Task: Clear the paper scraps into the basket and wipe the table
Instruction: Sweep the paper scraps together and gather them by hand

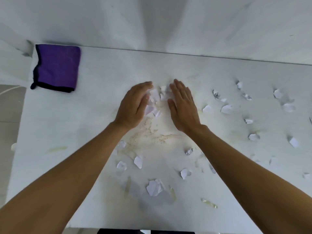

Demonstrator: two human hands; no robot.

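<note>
You are in the gathering step: both hands lie flat and open on the white worktop (pixel 70 149), palms turned inward, herding a small heap of paper scraps (pixel 157 97) between them. Your left hand (pixel 135 103) has its fingers spread loose against the left side of the heap, gripping nothing; your right hand (pixel 183 105) is likewise open, its inner edge touching the right side of the heap. Neither hand has closed on any paper yet.

Most of the job looks undone. Loose scraps lie scattered well apart to your right (pixel 227 109), and more sit near you between your forearms, including a larger crumpled piece (pixel 154 187) close to the near edge. A yellowish-brown stain (pixel 152 134) spreads across the worktop just behind your wrists, and a few pale smears lie nearer you. The folded purple cloth (pixel 57 68) rests at the far left corner, untouched and well apart from your hands.

The basket is not in view, so you will have to find it before you carry anything off. The next move probably calls for bringing your palms together, scooping under the heap and cupping it so that the light scraps do not slip out at the sides. Wiping should wait until the scraps are gone.
</note>
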